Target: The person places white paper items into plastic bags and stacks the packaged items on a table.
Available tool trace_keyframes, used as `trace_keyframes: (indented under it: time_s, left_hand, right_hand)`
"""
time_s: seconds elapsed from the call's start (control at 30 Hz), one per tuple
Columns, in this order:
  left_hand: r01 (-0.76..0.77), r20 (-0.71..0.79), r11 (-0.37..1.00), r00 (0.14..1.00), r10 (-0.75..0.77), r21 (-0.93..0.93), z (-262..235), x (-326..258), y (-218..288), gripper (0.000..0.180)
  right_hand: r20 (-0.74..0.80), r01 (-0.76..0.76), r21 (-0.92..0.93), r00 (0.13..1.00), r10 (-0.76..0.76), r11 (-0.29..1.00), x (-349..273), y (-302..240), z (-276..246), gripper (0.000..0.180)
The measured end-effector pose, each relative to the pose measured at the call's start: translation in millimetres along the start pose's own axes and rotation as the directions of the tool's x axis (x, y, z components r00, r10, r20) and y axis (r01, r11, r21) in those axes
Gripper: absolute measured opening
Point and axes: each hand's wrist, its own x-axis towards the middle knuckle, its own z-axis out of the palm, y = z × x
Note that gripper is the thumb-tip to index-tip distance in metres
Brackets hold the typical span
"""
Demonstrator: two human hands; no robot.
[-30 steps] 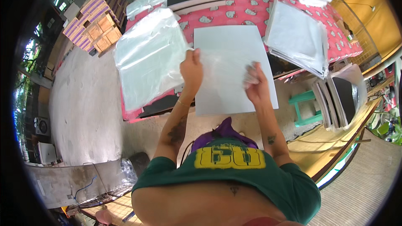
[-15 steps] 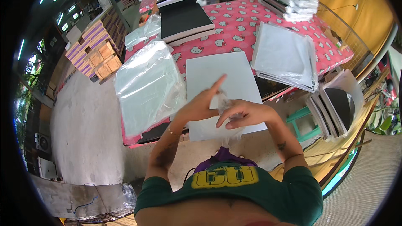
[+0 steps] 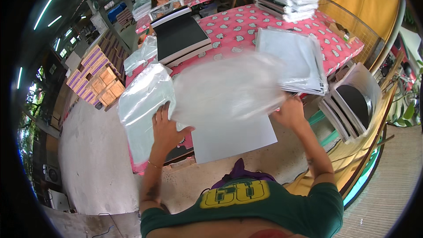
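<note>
Clear film (image 3: 229, 87) has billowed wide, blurred, left hand (image 3: 166, 133) splayed, right hand (image 3: 291, 113) gripping it.

Head-worn fisheye looks down and forward; table (image 3: 238, 24) near below

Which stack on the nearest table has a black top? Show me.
The black-topped stack at the back left of the pink table; the wrapped stack beyond the right hand is pale on top, the back-right pile covered in shiny plastic.
</note>
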Motion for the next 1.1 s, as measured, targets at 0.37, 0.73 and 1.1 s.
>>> trace_keyframes:
  time_s: [0.37,0.73,1.1]
  left_hand:
    - [0.065,0.438,0.574,0.718,0.542,-0.816,-6,-11,9,0.021]
    - [0.517,0.393,-0.093,0.744,0.541,-0.851,7,-32,11,0.045]
    - [0.593,0.728,-0.599,0.685,0.024,-0.538,29,-107,-10,0.041]
  right_hand:
    - [0.404,-0.484,0.825,0.866,-0.294,-0.294,-16,73,49,0.053]
    - [0.574,-0.479,0.638,0.817,-0.042,-0.603,-24,55,16,0.036]
    - [0.746,-0.686,0.651,0.499,-0.440,0.325,-77,60,87,0.017]
